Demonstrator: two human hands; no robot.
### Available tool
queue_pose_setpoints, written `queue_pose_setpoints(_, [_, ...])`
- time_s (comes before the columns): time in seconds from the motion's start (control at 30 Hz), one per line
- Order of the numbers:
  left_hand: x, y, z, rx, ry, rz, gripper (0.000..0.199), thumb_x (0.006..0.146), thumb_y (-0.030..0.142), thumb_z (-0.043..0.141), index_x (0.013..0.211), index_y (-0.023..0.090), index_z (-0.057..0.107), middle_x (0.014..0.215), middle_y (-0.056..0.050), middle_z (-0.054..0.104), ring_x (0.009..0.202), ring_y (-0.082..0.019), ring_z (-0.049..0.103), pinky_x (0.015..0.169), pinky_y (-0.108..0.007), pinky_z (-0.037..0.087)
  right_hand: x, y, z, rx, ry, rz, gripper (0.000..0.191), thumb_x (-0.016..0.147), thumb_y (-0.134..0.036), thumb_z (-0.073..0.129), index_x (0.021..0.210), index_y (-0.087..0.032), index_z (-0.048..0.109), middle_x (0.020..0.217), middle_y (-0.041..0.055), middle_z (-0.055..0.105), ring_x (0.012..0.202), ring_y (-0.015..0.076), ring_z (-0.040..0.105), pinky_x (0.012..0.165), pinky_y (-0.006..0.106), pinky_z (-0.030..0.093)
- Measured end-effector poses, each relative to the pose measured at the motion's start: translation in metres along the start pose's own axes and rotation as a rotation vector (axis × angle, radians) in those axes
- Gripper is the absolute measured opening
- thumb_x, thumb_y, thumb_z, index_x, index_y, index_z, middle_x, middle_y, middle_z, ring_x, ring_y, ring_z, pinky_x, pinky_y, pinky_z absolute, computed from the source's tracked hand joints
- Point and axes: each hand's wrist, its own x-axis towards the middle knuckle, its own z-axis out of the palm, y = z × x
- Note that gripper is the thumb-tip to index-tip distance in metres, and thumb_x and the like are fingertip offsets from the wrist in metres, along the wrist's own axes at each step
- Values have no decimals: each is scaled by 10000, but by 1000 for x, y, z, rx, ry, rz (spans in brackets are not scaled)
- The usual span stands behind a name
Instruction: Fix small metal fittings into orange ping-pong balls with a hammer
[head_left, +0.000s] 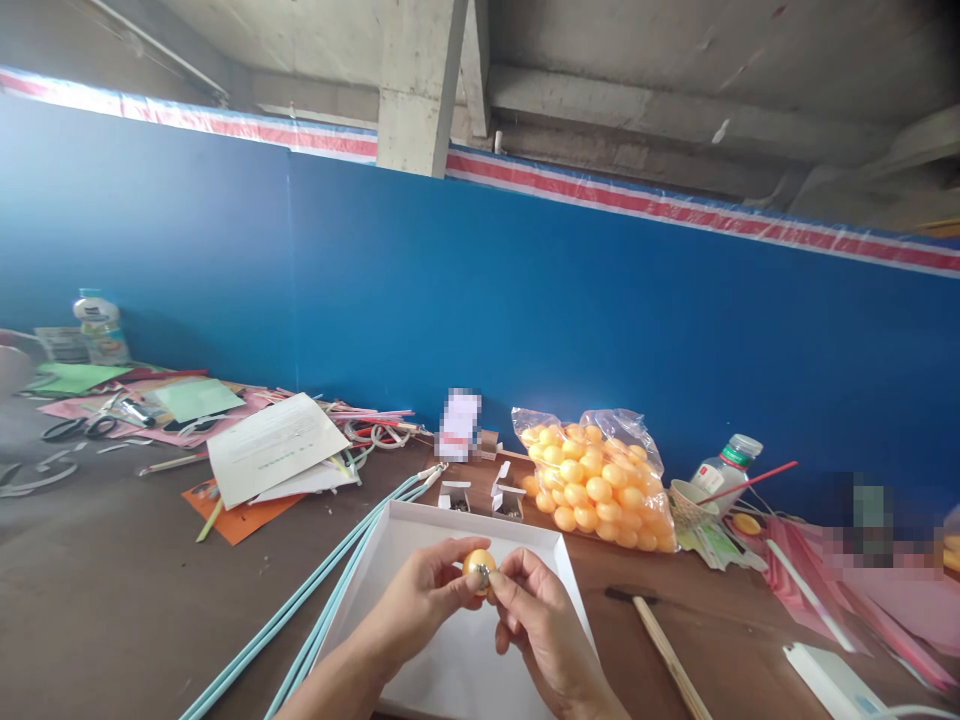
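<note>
Over a shallow white box [405,525], my left hand [426,598] grips a small orange ball [477,558] between thumb and fingers. A small silver metal piece [483,574] sits against the side of the ball facing me; its exact kind is too small to tell. My right hand [534,608] is closed, its thumb and index finger pinched at that metal piece. Just beyond the white box stand two small open cartons, a left carton [454,492] and a right carton [508,500], with small dark or metallic bits inside.
A clear bag of orange balls [600,480] stands behind, right. A hammer [664,645] and white device [832,680] lie right. Light-blue cords [300,600] run along the box's left. Papers [277,450], scissors [79,428] and scraps cover the left; a bottle [727,470] stands right, before a blue partition [420,290].
</note>
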Motion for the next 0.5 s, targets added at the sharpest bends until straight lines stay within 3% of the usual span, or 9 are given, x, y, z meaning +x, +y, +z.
queue_pose_setpoints(0.3, [-2,3,-1,-118,12,-39,496,754,405,661,1188,171,609,1027,-86,676,900,-229,623,853,-380,468,0,-4,4,24,-1,-16,253,765,-368,680,729,-184,510,583,-62,476,470,50,319,408,182,391])
queue_pose_setpoints(0.5, [-2,3,0,-301,-25,-72,467,775,365,655,1198,175,598,1013,-90,681,929,-206,611,860,-351,457,-2,-3,4,116,-58,-39,239,878,-384,528,771,-173,502,618,-56,436,492,48,299,434,176,379])
